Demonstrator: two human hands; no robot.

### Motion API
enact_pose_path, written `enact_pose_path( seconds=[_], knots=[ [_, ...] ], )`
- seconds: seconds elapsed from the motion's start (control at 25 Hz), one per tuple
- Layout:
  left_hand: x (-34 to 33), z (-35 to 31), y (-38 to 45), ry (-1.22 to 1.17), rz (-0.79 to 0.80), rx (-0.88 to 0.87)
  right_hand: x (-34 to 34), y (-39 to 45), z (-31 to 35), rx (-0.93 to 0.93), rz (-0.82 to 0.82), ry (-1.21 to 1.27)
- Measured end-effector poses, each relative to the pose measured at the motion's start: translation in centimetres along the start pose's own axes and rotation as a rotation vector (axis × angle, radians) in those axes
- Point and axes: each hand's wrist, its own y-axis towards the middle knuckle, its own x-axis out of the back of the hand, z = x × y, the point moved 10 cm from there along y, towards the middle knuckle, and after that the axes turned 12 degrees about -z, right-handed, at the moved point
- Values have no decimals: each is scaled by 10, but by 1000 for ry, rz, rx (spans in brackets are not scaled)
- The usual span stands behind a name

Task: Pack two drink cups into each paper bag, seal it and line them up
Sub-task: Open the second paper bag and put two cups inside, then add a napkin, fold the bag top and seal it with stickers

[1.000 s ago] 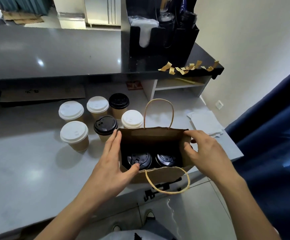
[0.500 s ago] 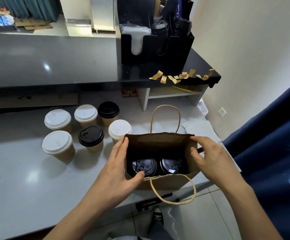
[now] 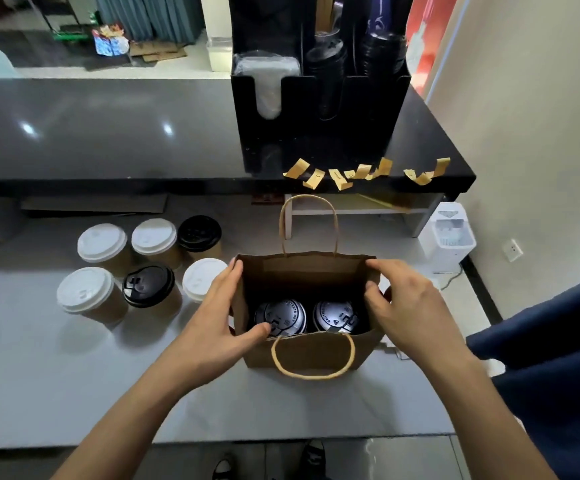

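At centre frame the kraft paper bag (image 3: 311,351) already holds two black-lidded cups (image 3: 281,318), its mouth unsealed while the left hand (image 3: 217,322) and right hand (image 3: 408,304) pinch its side edges; six loose cups (image 3: 89,296) wait at left.

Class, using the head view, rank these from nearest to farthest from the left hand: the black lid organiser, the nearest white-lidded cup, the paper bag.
1. Paper bag, gripped by the left hand.
2. White-lidded cup, just behind the fingers.
3. Black lid organiser, on the far counter.
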Motion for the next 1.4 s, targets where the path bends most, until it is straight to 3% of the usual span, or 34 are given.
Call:
enact_pose_path(
  seconds=[0.48, 1.04, 1.4],
  knots=[
    [7, 1, 58, 35, 10, 45, -18, 45, 2, -7, -3, 29],
    [27, -13, 59, 43, 13, -34, 6, 47, 15, 75, 2, 52],
    [68, -89, 86, 59, -149, -300, 53, 87, 60, 182, -143, 155]
  ],
)
